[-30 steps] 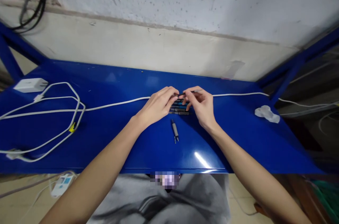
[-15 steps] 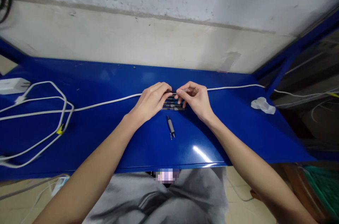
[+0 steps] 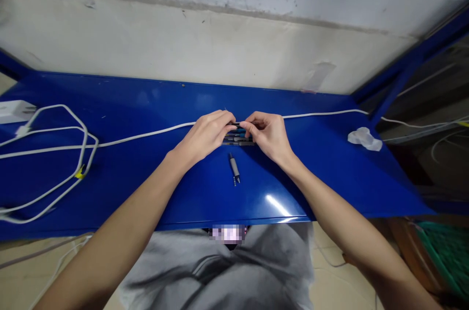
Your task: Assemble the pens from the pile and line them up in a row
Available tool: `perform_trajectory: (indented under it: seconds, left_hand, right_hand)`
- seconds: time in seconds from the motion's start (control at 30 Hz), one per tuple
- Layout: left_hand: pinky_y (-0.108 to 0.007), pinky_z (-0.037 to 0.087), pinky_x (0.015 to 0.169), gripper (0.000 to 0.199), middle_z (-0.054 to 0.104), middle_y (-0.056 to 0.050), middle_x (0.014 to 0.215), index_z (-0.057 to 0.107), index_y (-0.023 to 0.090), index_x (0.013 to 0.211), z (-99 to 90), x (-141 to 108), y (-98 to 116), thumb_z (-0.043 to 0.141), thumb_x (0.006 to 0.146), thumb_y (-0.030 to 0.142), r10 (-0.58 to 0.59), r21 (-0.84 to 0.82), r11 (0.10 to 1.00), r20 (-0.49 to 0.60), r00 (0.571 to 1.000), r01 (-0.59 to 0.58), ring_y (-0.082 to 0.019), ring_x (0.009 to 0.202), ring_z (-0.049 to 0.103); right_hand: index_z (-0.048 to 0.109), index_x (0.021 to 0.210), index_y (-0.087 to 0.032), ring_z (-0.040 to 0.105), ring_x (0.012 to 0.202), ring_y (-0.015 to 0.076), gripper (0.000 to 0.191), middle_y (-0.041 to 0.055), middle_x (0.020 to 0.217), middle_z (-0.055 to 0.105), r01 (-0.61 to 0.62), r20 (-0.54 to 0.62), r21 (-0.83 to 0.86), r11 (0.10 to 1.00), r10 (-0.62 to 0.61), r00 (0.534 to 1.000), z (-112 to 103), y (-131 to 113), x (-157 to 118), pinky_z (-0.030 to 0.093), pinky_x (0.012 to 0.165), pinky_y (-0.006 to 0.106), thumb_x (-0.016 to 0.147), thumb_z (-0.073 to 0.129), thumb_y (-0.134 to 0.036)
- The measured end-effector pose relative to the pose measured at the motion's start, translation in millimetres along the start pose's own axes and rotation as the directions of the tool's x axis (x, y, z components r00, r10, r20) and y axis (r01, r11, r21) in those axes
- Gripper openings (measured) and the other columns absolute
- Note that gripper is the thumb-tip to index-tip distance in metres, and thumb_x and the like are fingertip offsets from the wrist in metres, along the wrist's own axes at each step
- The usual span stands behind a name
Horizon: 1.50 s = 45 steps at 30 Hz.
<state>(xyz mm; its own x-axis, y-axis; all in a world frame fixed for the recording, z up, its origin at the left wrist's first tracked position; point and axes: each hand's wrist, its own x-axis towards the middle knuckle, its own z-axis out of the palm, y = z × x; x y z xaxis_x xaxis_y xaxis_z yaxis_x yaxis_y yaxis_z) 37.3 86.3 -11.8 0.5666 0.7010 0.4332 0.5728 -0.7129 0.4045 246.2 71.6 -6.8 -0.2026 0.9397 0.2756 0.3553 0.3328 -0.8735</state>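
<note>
My left hand (image 3: 214,132) and my right hand (image 3: 269,135) meet above the blue table, a small gap between their fingertips. A thin dark pen (image 3: 240,125) spans this gap, each end pinched between a thumb and fingers; much of it is hidden. Just below lie several pens (image 3: 240,143) side by side, partly covered by my hands. Nearer the front edge rests a short pen barrel section with a grey grip (image 3: 234,165), a small dark piece (image 3: 234,181) beside its tip.
White cable (image 3: 146,134) runs across the blue table (image 3: 205,202) behind my hands and loops at the left near a white plug adapter (image 3: 16,111). Crumpled clear plastic (image 3: 365,139) lies at the right. A wall (image 3: 164,46) closes off the back.
My right hand has shifted its fingers closer round the pen, and its light thin end no longer shows above the fingers. The view has tilted slightly.
</note>
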Motion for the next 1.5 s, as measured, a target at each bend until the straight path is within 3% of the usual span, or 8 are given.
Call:
perform_trajectory:
  seconds: [0.4, 0.67, 0.83, 0.93, 1.03, 1.17, 1.3, 1.5]
  left_hand:
    - [-0.029, 0.049, 0.080, 0.019, 0.070, -0.007, 0.105, 0.058, 0.020, 0.120, -5.2, -0.1, 9.5, 0.046, 0.104, 0.022, -0.042, 0.013, 0.999, 0.017, 0.999, 0.042, -0.020, 0.091, 0.069]
    - [-0.025, 0.047, 0.070, 0.017, 0.074, -0.002, 0.096, 0.061, 0.022, 0.113, 0.6, -0.5, 19.7, 0.048, 0.103, 0.021, -0.031, 0.006, 1.000, 0.034, 0.999, 0.030, -0.017, 0.082, 0.071]
    - [-0.025, 0.048, 0.070, 0.028, 0.077, -0.004, 0.112, 0.062, 0.024, 0.127, 4.7, -0.3, 16.2, 0.044, 0.106, 0.021, -0.035, 0.072, 0.996, -0.100, 0.994, 0.043, -0.017, 0.089, 0.074]
    - [-0.025, 0.049, 0.071, 0.026, 0.077, -0.003, 0.109, 0.067, 0.023, 0.120, 3.2, -2.0, 7.3, 0.045, 0.105, 0.020, -0.052, 0.086, 0.994, -0.159, 0.986, 0.066, -0.017, 0.091, 0.075]
    - [-0.025, 0.048, 0.066, 0.024, 0.078, -0.001, 0.102, 0.069, 0.023, 0.114, 0.5, -2.5, 2.6, 0.047, 0.104, 0.018, -0.074, 0.090, 0.992, -0.177, 0.981, 0.091, -0.016, 0.084, 0.074]
    - [-0.025, 0.046, 0.064, 0.023, 0.078, 0.000, 0.102, 0.068, 0.022, 0.112, -0.9, -1.6, 4.6, 0.047, 0.104, 0.018, -0.067, 0.081, 0.993, -0.182, 0.981, 0.083, -0.015, 0.082, 0.074]
    - [-0.025, 0.045, 0.063, 0.023, 0.078, 0.000, 0.100, 0.068, 0.021, 0.110, -0.5, -1.2, 5.7, 0.046, 0.103, 0.016, -0.062, 0.093, 0.992, -0.178, 0.982, 0.080, -0.016, 0.082, 0.074]
    - [-0.024, 0.044, 0.061, 0.022, 0.077, 0.001, 0.097, 0.068, 0.021, 0.109, 1.9, -1.0, 5.0, 0.047, 0.103, 0.017, -0.020, 0.105, 0.994, -0.205, 0.979, 0.043, -0.014, 0.078, 0.073]
  right_hand:
    - [0.064, 0.069, -0.018, 0.044, 0.052, 0.0113, 0.056, -0.0018, 0.053, 0.054, 0.039, 0.009, -0.157, 0.987, -0.038, 0.999, 2.1, -1.4, -1.9, 0.030, 0.053, 0.027, 0.095, 0.055, -0.067]
    - [0.063, 0.066, -0.017, 0.040, 0.041, 0.0089, 0.061, -0.0033, 0.044, 0.052, -0.089, 0.148, -0.001, 0.996, 0.088, 0.985, 2.9, -11.1, -4.1, 0.030, 0.048, 0.025, 0.095, 0.052, -0.070]
    - [0.067, 0.062, -0.015, 0.039, 0.038, 0.0079, 0.061, -0.0015, 0.039, 0.053, -0.180, 0.280, -0.010, 0.984, 0.175, 0.944, -22.0, -10.8, 5.4, 0.030, 0.046, 0.024, 0.091, 0.062, -0.068]
    - [0.070, 0.065, -0.015, 0.041, 0.041, 0.0084, 0.048, -0.0025, 0.045, 0.055, -0.198, 0.319, -0.056, 0.979, 0.205, 0.925, -32.0, -16.9, 1.3, 0.028, 0.045, 0.024, 0.085, 0.075, -0.059]
    - [0.076, 0.086, -0.019, 0.058, 0.062, 0.0130, 0.025, 0.0004, 0.072, 0.067, -0.028, 0.367, -0.133, 0.991, 0.076, 0.927, -25.7, -33.0, -16.0, 0.043, 0.059, 0.026, 0.089, 0.076, -0.044]
    - [0.075, 0.105, -0.024, 0.066, 0.100, 0.0201, 0.016, 0.0051, 0.107, 0.070, 0.207, 0.575, -0.322, 0.924, 0.017, 0.818, -7.7, -56.2, -42.2, 0.052, 0.088, 0.034, 0.092, 0.075, -0.033]
    - [0.070, 0.096, -0.021, 0.062, 0.097, 0.0199, 0.005, 0.0040, 0.105, 0.065, 0.315, 0.660, -0.425, 0.848, 0.053, 0.749, -1.1, -64.5, -50.7, 0.050, 0.081, 0.033, 0.093, 0.072, -0.025]
    - [0.067, 0.092, -0.020, 0.060, 0.094, 0.0172, 0.010, 0.0020, 0.100, 0.063, 0.344, 0.688, -0.410, 0.845, 0.039, 0.725, -1.6, -59.2, -48.3, 0.047, 0.078, 0.030, 0.100, 0.063, -0.024]
